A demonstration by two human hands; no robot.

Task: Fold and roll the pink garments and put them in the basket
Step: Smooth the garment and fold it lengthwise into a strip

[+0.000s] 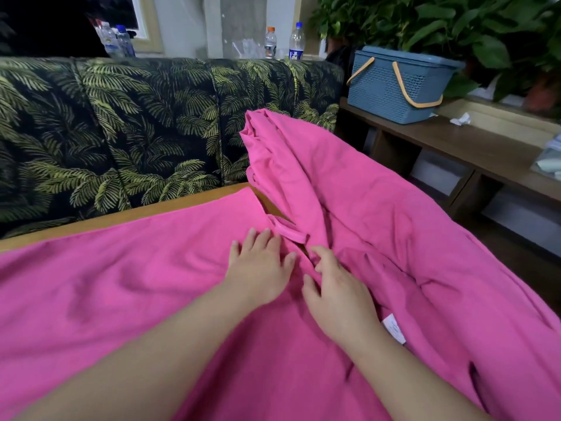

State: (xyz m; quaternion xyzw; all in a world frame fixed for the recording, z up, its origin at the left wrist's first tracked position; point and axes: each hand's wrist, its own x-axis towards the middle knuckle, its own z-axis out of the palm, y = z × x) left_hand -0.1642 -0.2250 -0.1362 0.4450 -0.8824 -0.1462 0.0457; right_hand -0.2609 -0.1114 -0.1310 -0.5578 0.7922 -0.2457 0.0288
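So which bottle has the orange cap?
The short bottle behind the sofa, just left of the taller blue-capped bottle. The two bottles further left also have blue caps.

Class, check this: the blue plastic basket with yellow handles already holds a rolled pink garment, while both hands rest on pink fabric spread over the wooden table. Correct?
Not quite. In the head view, the blue plastic basket with yellow handles has its lid on and shows no garment. Both the left hand and right hand do rest on the pink fabric spread over the wooden table.

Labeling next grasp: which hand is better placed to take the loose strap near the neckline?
Right hand, probably: its curled fingers sit just under the strap. Left hand lies flat, pinning the pink garment.
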